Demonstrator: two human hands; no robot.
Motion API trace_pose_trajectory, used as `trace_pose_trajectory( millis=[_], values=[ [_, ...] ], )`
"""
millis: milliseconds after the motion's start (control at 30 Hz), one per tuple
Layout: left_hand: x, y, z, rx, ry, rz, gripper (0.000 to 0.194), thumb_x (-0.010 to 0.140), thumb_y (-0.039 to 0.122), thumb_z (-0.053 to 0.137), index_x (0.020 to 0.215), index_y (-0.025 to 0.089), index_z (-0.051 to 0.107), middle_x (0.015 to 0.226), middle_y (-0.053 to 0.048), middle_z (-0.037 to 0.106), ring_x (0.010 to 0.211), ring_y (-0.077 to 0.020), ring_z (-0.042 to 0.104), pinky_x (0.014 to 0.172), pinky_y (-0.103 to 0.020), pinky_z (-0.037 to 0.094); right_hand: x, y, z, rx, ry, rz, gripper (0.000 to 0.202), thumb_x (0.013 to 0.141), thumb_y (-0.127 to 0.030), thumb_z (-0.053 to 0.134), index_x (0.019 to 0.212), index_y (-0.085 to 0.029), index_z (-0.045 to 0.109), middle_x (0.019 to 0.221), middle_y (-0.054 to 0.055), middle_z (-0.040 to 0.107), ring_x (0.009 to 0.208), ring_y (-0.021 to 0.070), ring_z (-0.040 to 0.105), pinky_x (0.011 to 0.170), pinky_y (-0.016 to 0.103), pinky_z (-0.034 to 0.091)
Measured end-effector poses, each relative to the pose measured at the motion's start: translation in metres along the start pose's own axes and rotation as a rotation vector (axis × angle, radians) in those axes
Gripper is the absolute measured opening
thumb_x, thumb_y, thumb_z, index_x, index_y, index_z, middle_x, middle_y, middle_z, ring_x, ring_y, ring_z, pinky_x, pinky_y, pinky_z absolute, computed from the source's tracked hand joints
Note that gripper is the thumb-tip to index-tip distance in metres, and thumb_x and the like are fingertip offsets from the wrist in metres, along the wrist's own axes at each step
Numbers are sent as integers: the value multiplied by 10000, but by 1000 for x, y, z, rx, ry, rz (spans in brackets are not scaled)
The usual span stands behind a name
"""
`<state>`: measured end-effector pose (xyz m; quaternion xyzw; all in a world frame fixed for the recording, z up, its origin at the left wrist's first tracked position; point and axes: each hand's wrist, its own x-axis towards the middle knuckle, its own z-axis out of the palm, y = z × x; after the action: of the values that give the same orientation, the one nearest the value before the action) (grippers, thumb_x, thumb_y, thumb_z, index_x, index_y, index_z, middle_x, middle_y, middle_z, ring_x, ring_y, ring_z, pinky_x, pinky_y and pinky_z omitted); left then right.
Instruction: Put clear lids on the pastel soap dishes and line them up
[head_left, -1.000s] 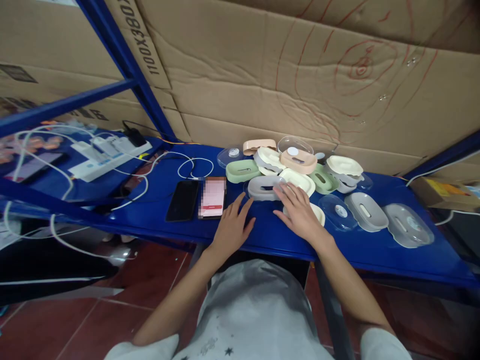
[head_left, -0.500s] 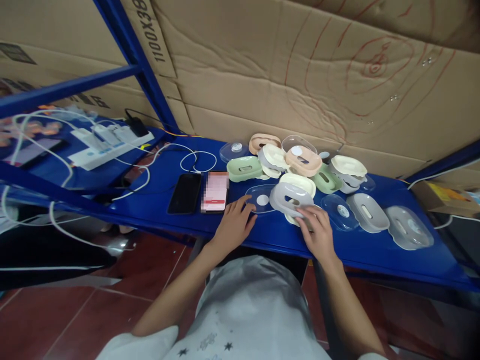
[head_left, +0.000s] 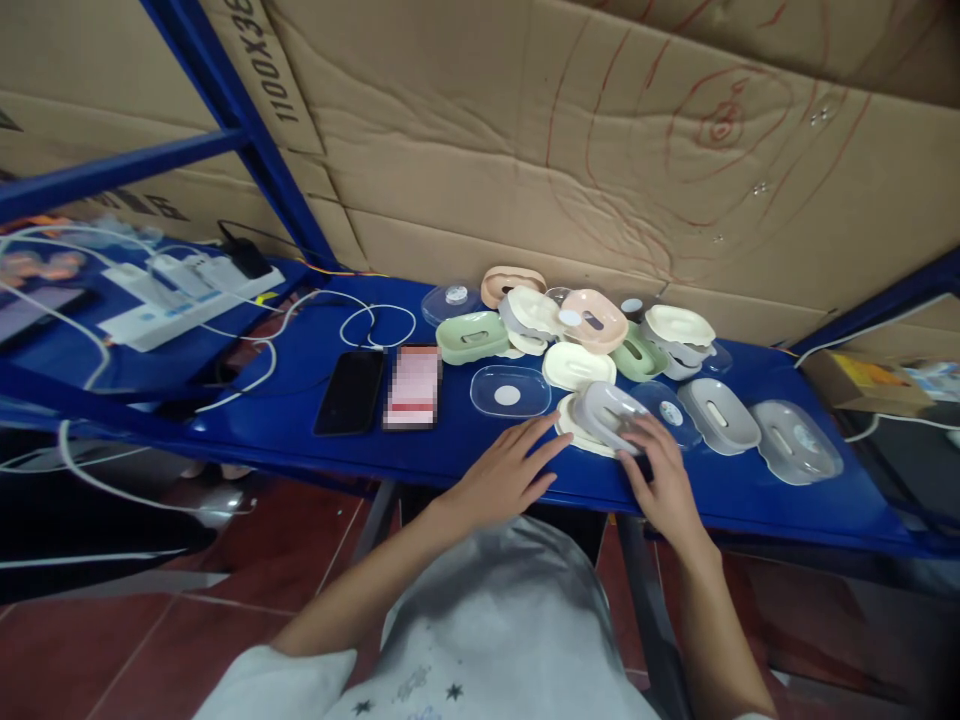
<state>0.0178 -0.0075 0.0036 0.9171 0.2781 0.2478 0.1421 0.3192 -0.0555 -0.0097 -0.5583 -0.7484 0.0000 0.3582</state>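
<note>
The head camera looks forward and down across the table (head_left: 750, 495).

gray tray (head_left: 604, 408) shifted right, clear lid (head_left: 511, 391) now uncovered

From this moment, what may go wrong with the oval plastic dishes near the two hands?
The grey oval plastic dish, tilted in the right hand, might slip or knock the cream oval plastic piece beneath it. The left hand reaches close to that piece and might nudge it. The clear oval plastic lid lies near the same hand, so a sideways move could brush it.
</note>
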Motion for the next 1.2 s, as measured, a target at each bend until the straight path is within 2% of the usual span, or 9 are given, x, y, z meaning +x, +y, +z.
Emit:
trace_pose_trajectory(
  millis=[167,400,600,733,833,933,1033,1133,1200],
  values=[
    [1,-2,5,-24,-3,11,667,1072,255,583,1678,267,305,1782,-153,228,1642,-327,284,1291,-551,388,3,-12,1,91,-219,-56,300,1090,-264,534,1388,-264,573,1437,99,682,1500,299,507,1259,634,389],
    [-11,-1,4,40,68,-42,338,1085,335,591,1407,233,607,1478,-135,602,1380,-312,570,1165,-514,505,-3,-42,7,62,-265,-155,312,1066,-278,583,1376,-269,613,1431,90,696,1432,292,575,1238,596,418],
    [-20,-8,6,63,163,-6,246,1064,391,641,1224,210,689,1279,-106,679,1156,-264,640,1025,-442,570,-8,-52,22,-35,-211,-261,386,1055,-250,626,1440,-270,617,1523,90,638,1470,285,537,1274,594,362],
    [-20,-21,-9,125,227,7,212,1088,279,593,1268,228,693,1312,-95,708,1167,-253,670,1007,-432,555,-4,-52,26,-23,-223,-266,386,1060,-217,602,1442,-265,628,1518,83,643,1456,260,552,1277,564,380],
    [-14,-43,-25,261,272,-129,336,1057,147,560,1366,217,670,1490,-144,636,1359,-324,601,1089,-512,509,-3,-52,26,-5,-213,-257,385,1050,-245,626,1434,-276,633,1545,85,615,1490,273,516,1279,574,381],
    [-7,-62,-39,305,228,-234,196,1021,157,614,1149,209,753,1439,-141,687,1361,-379,617,1137,-612,455,-6,-51,25,-9,-213,-226,508,1043,-310,652,1540,-312,546,1660,99,485,1569,317,411,1272,617,378],
    [-2,-56,-46,69,297,-255,130,1049,222,612,1045,209,741,1261,-100,780,1191,-304,724,1101,-542,509,-10,-49,26,25,-164,-119,767,1037,-383,664,1702,-337,285,1747,132,327,1614,347,328,1254,640,401],
    [-1,-18,-45,-415,433,-235,128,1065,293,636,1092,209,729,1257,-94,786,1197,-243,737,1071,-418,558,-9,-55,26,113,-65,-54,1001,999,-478,710,1747,-308,67,1787,168,198,1642,376,252,1248,653,408],
    [-2,15,-41,-774,435,-213,128,1038,323,696,1033,207,748,1218,-89,801,1170,-234,760,1022,-359,590,-5,-66,23,184,-19,-88,1116,956,-570,735,1749,-279,5,1797,185,142,1643,410,231,1243,675,401]
  ],
)
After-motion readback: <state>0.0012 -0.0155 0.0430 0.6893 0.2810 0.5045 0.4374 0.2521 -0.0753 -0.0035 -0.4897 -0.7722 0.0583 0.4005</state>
